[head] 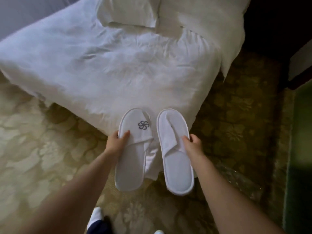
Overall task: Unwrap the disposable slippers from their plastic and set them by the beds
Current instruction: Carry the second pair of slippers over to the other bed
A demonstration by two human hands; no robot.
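Note:
Two white disposable slippers hang side by side in front of me, toes pointing at the bed. The left slipper (130, 159) has a grey swirl logo on its upper, and my left hand (118, 141) grips its outer edge with the thumb on top. My right hand (191, 143) grips the outer edge of the right slipper (175, 168), whose flattened upper shows no logo. Both slippers are out of their plastic. They hover over the corner of the bed (104, 68), which has a rumpled white duvet.
Two white pillows (128, 12) lie at the head of the bed. Patterned carpet (33, 149) covers the floor. Crinkled clear plastic (236, 181) lies on the carpet to the right. Dark furniture (297, 65) stands at the far right. My feet (97, 217) show at the bottom.

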